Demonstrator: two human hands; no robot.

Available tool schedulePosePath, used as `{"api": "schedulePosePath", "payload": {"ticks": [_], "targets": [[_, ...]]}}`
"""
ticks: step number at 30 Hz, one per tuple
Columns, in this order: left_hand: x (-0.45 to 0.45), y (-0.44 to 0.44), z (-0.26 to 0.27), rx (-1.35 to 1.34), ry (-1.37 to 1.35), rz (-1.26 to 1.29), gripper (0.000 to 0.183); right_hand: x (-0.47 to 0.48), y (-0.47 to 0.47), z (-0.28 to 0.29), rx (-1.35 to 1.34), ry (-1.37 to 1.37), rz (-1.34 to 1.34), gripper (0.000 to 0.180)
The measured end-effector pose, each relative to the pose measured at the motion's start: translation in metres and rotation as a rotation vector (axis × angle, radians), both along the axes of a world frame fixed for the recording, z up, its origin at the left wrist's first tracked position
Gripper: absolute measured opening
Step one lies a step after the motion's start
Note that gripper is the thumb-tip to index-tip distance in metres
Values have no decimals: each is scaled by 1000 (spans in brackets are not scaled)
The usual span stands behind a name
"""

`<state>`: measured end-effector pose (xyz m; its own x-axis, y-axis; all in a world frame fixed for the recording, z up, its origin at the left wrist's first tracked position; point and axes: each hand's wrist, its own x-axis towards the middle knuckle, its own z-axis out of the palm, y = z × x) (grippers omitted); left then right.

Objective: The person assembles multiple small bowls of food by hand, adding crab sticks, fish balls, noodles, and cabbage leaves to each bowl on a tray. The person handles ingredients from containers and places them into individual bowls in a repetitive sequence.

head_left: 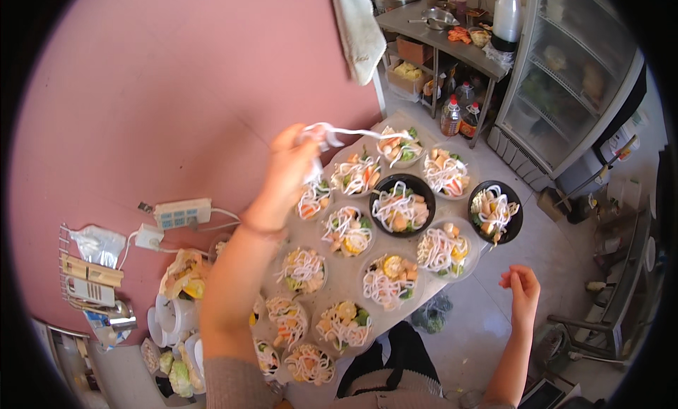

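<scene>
My left hand (pixel 294 155) is closed around a bunch of white noodles (pixel 326 134) over the far left side of the table. One long strand stretches from it to the clear bowl (pixel 401 147) at the far end, which holds vegetables. Beneath and around it stand several more bowls of noodles, corn, broccoli and cubed pieces. Most are clear plastic; two are black, one mid-table (pixel 402 205) and another (pixel 496 213) at the right edge. Off the table's right side, my right hand (pixel 522 290) hangs empty with loosely bent fingers.
The table (pixel 339 287) stands beside a pink wall (pixel 159 102) bearing a power strip (pixel 183 213). A glass-door fridge (pixel 572 75) and a steel worktable (pixel 450 38) are beyond. Bottles (pixel 451 117) stand on the floor. White tubs (pixel 175 313) are at left.
</scene>
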<state>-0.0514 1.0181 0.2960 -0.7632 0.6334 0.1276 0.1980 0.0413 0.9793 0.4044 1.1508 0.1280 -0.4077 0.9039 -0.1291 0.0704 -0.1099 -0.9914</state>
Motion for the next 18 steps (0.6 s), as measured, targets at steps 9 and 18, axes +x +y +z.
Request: {"api": "schedulePosePath", "payload": {"ticks": [9,18], "targets": [[-50,176,-177,-252,-15,-130,24,88,-4,-42,-25,-126,-215,13],[-52,34,-99,-59,-69,-71,31,61,10,-40,-26,-99,-129,13]]}}
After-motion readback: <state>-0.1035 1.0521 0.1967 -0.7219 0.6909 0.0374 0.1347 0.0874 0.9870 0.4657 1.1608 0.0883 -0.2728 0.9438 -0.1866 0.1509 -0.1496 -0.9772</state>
